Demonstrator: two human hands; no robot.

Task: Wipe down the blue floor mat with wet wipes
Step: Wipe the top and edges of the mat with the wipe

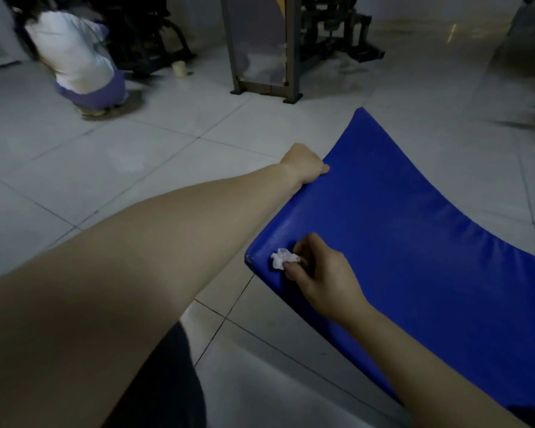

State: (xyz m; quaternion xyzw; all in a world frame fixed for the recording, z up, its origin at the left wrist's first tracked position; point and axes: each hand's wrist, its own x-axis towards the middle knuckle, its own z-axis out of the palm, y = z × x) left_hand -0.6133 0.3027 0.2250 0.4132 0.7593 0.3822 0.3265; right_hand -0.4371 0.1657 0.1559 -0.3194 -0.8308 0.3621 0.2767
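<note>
The blue floor mat (393,230) lies across the right half of the view on a tiled floor. My left hand (305,164) grips the mat's left edge, thumb on top, fingers hidden under the rim. My right hand (317,268) pinches a crumpled white wet wipe (282,257) and holds it against the mat near its near-left corner.
A person in white top and purple trousers (81,66) crouches at the back left beside dark machinery (149,41). A metal-framed stand (263,57) rises behind the mat. More equipment (340,29) sits at the back. Pale floor tiles (136,168) surround the mat.
</note>
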